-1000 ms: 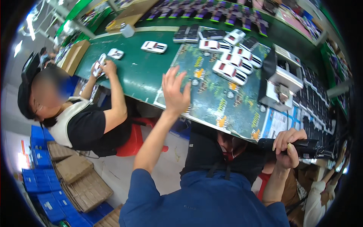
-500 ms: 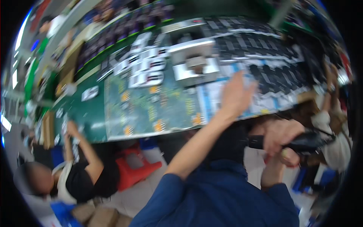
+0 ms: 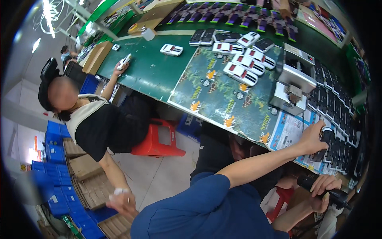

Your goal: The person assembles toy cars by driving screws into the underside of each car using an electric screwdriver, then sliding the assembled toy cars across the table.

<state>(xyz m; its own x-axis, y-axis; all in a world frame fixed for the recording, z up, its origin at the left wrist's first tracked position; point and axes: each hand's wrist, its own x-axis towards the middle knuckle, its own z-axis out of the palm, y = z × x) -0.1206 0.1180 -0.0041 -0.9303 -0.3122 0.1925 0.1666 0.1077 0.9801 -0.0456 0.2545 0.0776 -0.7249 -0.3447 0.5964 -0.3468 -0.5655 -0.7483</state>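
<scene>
My left hand [image 3: 311,139] reaches over the right end of the bench. Its fingers close on the edge of a black toy car base [image 3: 327,136] at the near side of the rows. Below the bench edge, my right hand [image 3: 327,187] is wrapped round a black power screwdriver [image 3: 305,183], whose far end points down to the right. Rows of black car bases [image 3: 332,95] lie to the right of a metal fixture [image 3: 287,97]. Several white toy cars with black stripes [image 3: 240,73] are grouped left of that fixture.
A patterned mat [image 3: 223,99] covers the bench's middle. On the left, a seated co-worker [image 3: 95,127] holds a white car [image 3: 124,61], beside a red stool [image 3: 159,139]. Blue crates [image 3: 59,159] and cardboard boxes [image 3: 89,183] stand behind. Purple and black toys [image 3: 223,15] line the back.
My left hand has gone from spread above the printed sheet to closed on a black base farther right. The view has swung left, and the co-worker now lifts a car.
</scene>
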